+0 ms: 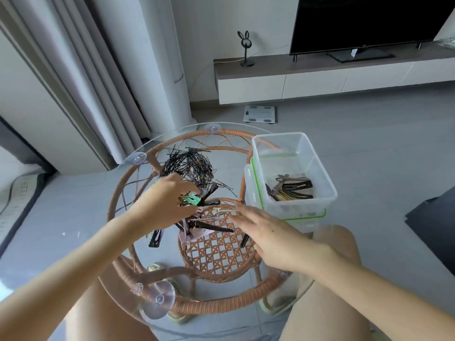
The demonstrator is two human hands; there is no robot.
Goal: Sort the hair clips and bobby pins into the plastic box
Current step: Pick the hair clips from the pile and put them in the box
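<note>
1. On the tabletop, hair clips lie between both hands, bobby pins beyond.
2. Left hand fingers pinch a green clip.
3. Right hand fingers are straight, empty, nearer the plastic box.

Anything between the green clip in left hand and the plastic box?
Nothing visible blocks it. The plastic box is open-topped, right of the green clip in the left hand; only stray bobby pins lie flat on the glass between. The right hand sits nearer the camera than that line.
</note>
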